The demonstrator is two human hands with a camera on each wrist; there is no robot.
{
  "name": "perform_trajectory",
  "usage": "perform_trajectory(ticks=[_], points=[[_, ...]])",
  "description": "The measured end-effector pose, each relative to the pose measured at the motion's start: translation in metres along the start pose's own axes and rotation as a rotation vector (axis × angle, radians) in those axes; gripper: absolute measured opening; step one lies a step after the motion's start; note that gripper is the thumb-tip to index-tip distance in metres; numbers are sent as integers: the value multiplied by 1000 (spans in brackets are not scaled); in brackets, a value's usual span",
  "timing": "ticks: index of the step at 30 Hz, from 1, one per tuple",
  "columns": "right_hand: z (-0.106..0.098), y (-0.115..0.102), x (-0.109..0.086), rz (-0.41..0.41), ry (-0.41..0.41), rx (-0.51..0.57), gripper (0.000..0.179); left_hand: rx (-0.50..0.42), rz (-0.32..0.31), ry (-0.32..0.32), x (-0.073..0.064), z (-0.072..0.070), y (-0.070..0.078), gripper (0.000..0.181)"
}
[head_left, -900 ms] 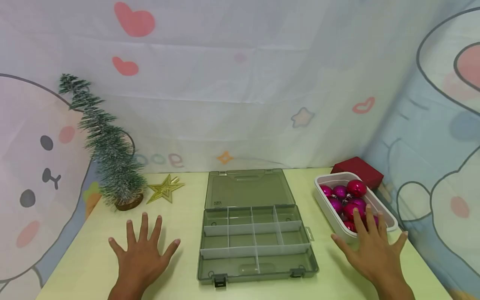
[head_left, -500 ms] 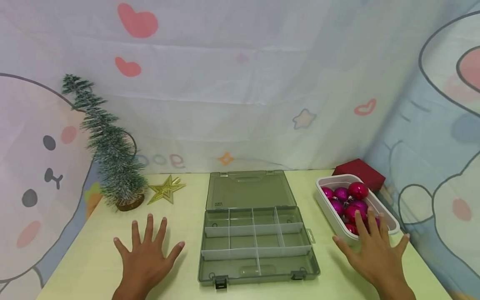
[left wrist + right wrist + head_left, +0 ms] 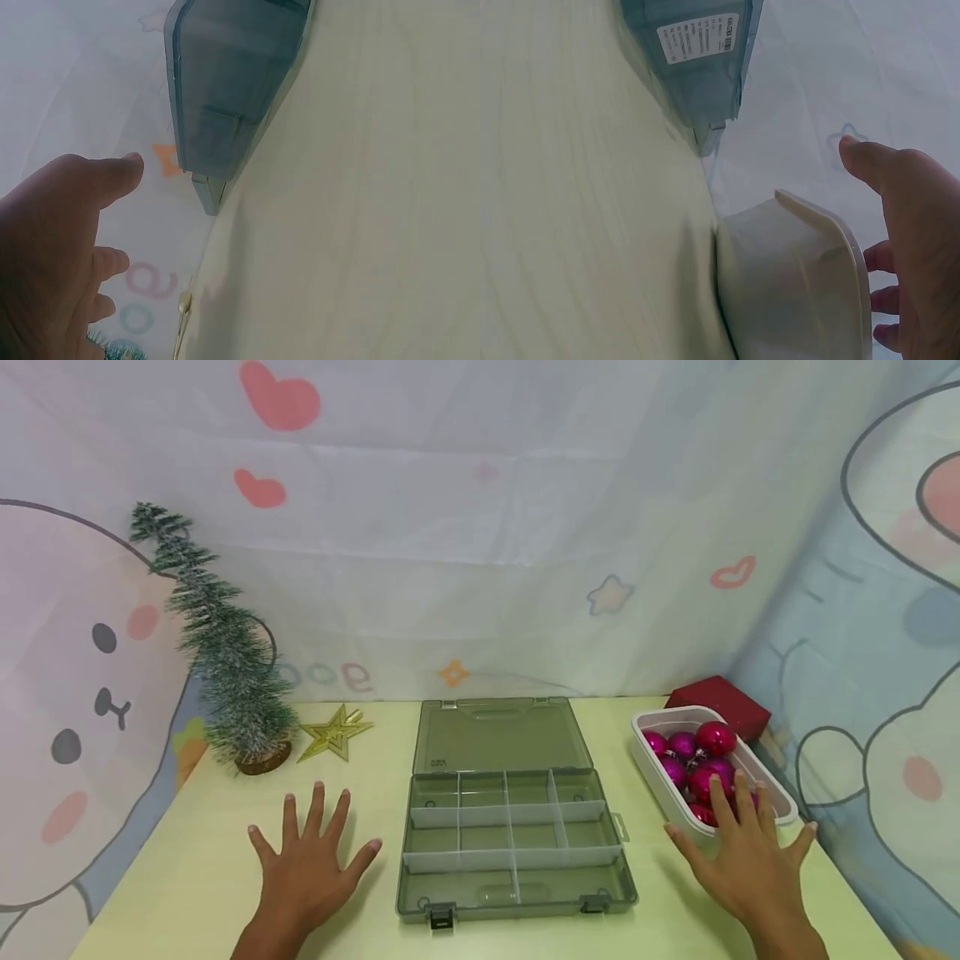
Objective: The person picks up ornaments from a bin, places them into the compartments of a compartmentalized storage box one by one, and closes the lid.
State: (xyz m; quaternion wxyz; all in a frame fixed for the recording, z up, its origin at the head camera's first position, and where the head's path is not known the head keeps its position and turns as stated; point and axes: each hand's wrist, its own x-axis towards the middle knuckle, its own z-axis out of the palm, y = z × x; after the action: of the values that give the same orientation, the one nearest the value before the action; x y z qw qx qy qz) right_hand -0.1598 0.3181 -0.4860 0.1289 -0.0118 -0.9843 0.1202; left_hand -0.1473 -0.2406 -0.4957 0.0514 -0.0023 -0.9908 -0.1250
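My left hand hovers with spread fingers over the table, left of a grey-green divided box; it holds nothing. The box's lid is folded back, and its compartments look bare. On the other side, my right hand is also spread and holds nothing. Its fingertips overlap the near end of a white tub in the head view; whether they touch it I cannot tell. Shiny magenta and purple Christmas baubles fill the tub. In the right wrist view the fingers lie beside the tub's wall.
A small frosted Christmas tree on a wooden base leans at the back left. Beside it lies a gold star topper. A dark red box sits behind the tub. A printed cloth backs the pale table.
My left hand has drifted a little to the right, towards the divided box, with fingers still spread. The right hand stays nearly where it was. The head view has shifted slightly.
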Motion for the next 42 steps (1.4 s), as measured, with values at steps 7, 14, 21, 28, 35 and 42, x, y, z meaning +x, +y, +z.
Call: perform_trajectory(ticks=[7,14,21,28,35,42], points=[[-7,5,17,-16,37,-15,102,-17,43,15,0,4,6,95],[-9,16,34,24,-9,45,99,-65,122,-4,-2,14,19,91],[-6,22,49,99,29,135,89,-178,245,6,-7,22,32,81],[2,14,49,246,164,333,63,-268,303,-30,-6,27,35,80],[5,9,49,377,129,369,66,-291,309,-65,-5,28,33,82],[0,9,53,435,73,360,66,-300,320,-73,-7,24,35,81]])
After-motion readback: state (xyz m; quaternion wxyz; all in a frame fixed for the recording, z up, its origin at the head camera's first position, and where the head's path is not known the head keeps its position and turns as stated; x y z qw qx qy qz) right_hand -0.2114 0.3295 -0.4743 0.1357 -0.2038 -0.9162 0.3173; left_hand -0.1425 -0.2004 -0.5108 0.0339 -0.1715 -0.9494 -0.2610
